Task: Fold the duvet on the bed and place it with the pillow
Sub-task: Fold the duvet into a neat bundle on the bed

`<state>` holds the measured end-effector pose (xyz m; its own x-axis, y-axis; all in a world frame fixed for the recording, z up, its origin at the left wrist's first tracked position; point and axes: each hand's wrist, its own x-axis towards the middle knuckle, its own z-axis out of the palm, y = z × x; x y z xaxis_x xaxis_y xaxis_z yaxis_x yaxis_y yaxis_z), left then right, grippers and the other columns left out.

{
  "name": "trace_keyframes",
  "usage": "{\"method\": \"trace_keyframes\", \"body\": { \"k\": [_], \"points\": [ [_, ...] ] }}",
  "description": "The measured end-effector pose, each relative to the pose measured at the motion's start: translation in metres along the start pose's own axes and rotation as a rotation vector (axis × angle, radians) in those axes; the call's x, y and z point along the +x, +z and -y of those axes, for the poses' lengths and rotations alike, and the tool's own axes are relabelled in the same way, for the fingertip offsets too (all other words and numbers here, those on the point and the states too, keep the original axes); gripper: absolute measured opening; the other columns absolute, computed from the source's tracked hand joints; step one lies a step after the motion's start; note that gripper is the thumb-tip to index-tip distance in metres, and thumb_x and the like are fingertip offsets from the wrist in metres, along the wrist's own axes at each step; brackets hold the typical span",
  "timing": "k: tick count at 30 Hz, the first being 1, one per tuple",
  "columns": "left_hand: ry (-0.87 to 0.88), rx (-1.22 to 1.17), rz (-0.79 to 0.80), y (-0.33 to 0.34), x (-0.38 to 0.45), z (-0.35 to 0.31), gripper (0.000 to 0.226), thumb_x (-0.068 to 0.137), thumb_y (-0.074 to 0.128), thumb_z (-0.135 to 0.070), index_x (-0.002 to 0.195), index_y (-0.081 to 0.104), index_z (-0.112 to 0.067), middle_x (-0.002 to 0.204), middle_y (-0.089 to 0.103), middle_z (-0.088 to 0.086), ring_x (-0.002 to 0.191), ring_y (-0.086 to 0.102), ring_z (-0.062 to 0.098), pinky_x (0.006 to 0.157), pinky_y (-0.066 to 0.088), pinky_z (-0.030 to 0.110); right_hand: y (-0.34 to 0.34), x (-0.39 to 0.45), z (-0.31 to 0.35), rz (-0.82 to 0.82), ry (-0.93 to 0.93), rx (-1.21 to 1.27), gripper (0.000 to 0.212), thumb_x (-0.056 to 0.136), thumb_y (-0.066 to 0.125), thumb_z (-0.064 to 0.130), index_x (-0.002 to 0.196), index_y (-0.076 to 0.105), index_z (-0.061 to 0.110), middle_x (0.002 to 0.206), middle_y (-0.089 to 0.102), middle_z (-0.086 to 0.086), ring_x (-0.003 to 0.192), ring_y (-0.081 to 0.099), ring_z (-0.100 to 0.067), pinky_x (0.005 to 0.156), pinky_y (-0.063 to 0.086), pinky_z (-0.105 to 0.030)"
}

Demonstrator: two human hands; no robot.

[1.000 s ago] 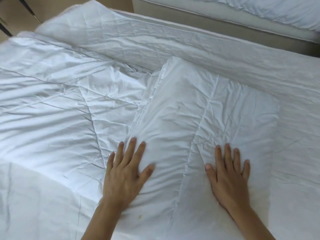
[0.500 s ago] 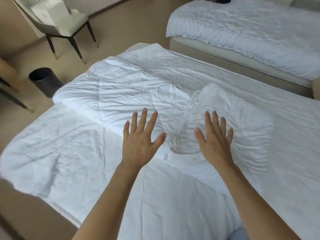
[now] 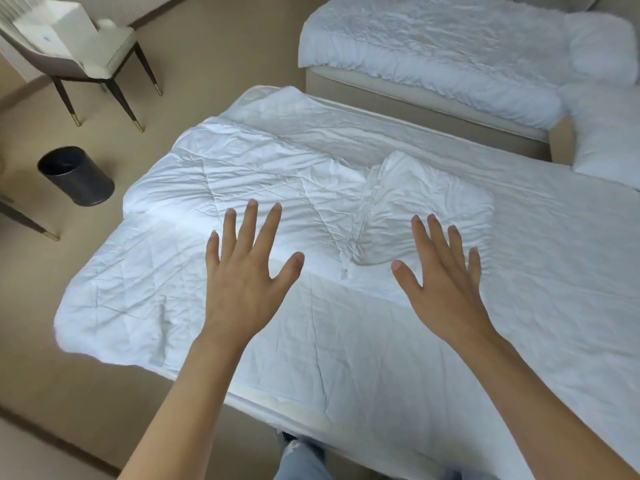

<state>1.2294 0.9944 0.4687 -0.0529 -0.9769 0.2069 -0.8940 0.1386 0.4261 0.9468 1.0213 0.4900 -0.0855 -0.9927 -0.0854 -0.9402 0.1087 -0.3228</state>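
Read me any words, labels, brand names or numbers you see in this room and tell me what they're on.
No readable text anywhere.
White box on the chair: a small dark mark, too small and blurred to read.
Duvet, pillow, dark bin: no print or label visible.

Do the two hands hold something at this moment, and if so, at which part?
Nothing is held. The left hand and the right hand are both open with fingers spread, above the folded duvet and not gripping it.
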Motion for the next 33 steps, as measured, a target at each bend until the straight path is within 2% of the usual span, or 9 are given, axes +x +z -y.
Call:
{"method": "trace_keyframes", "body": {
  "k": [6,11,15,17,22,26,33],
  "points": [
    [-0.039,-0.043,0.041,-0.003,-0.029,0.001,0.075,0.093,0.028,-0.071,0.160,0.014,-0.040,0.171,0.007,-0.004,0.158,0.000,0.024,0.124,0.009,0.054,0.020,-0.020,-0.004,-0.019,-0.027,0.052,0.083,0.087,0.008,0.075,0.161,-0.006,0.042,0.172,-0.013,0.012,0.158,-0.017,-0.020,0.126,-0.009,-0.053],
    [-0.096,0.025,0.009,-0.030,-0.067,0.026,0.075,0.092,0.023,-0.074,0.160,0.008,-0.045,0.171,0.003,-0.007,0.158,-0.003,0.020,0.125,0.008,0.051,0.040,-0.026,0.022,-0.009,-0.089,0.151,0.081,0.088,0.008,0.074,0.161,-0.006,0.042,0.171,-0.014,0.014,0.158,-0.018,-0.018,0.126,-0.009,-0.051],
    [-0.209,-0.020,-0.024,-0.055,-0.078,0.083,0.076,0.091,0.024,-0.075,0.159,0.006,-0.047,0.171,0.000,-0.010,0.157,-0.007,0.018,0.126,0.007,0.052,0.058,-0.017,0.077,0.027,-0.095,0.231,0.073,0.100,0.027,0.063,0.162,-0.004,0.041,0.172,-0.011,0.012,0.158,-0.016,-0.018,0.126,-0.010,-0.051],
    [-0.224,0.006,-0.032,-0.063,-0.072,0.113,0.076,0.092,0.024,-0.073,0.160,0.007,-0.044,0.171,0.000,-0.008,0.158,-0.007,0.020,0.126,0.008,0.052,0.070,-0.008,0.110,0.017,-0.107,0.218,0.071,0.104,0.033,0.056,0.162,-0.003,0.039,0.173,-0.009,0.010,0.159,-0.013,-0.020,0.126,-0.008,-0.052],
    [-0.262,0.012,-0.072,-0.083,-0.056,0.210,0.074,0.094,0.026,-0.071,0.160,0.012,-0.041,0.171,0.006,-0.003,0.158,0.000,0.025,0.125,0.011,0.053,0.116,0.020,0.211,0.045,-0.117,0.194,0.071,0.105,0.035,0.054,0.163,-0.002,0.037,0.173,-0.008,0.010,0.159,-0.012,-0.021,0.126,-0.008,-0.054],
    [-0.285,0.011,-0.042,-0.117,-0.042,0.304,0.074,0.095,0.026,-0.070,0.160,0.015,-0.039,0.171,0.008,-0.001,0.158,0.002,0.027,0.125,0.013,0.053,0.154,0.042,0.325,0.074,-0.101,0.199,0.071,0.105,0.035,0.055,0.163,-0.002,0.038,0.173,-0.009,0.010,0.159,-0.013,-0.020,0.126,-0.008,-0.054],
    [-0.298,0.012,-0.080,-0.194,0.000,0.453,0.074,0.095,0.030,-0.068,0.160,0.014,-0.038,0.171,0.011,0.001,0.158,0.005,0.027,0.124,0.010,0.049,0.210,0.079,0.518,0.106,-0.215,0.210,0.070,0.106,0.035,0.053,0.163,-0.001,0.037,0.173,-0.009,0.010,0.159,-0.013,-0.020,0.125,-0.009,-0.054]
  ]
}}
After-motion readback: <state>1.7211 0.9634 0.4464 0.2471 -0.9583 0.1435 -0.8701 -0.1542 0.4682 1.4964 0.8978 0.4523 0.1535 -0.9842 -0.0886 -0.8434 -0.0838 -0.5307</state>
